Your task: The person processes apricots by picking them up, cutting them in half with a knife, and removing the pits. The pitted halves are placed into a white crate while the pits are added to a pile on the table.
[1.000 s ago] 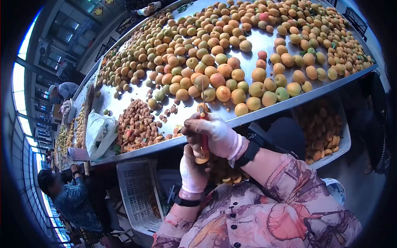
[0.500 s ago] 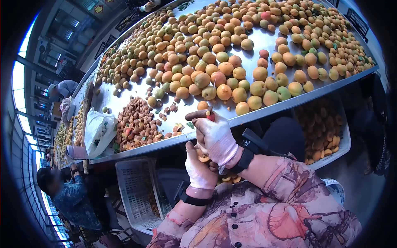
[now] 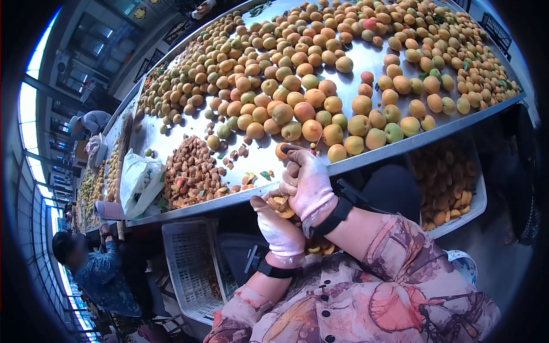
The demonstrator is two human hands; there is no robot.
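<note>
Cut apricot [image 3: 284,213] at right hand's [image 3: 311,182] eight o'clock, held in left hand [image 3: 278,231], fingers partly hidden. Right fingers curled round knife [image 3: 313,152]; wet flesh could slip, dropping apricot.

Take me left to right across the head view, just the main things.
Co-worker in a blue patterned top → white slatted crate → gloved left hand → gloved right hand → crate of fruit halves.
</note>
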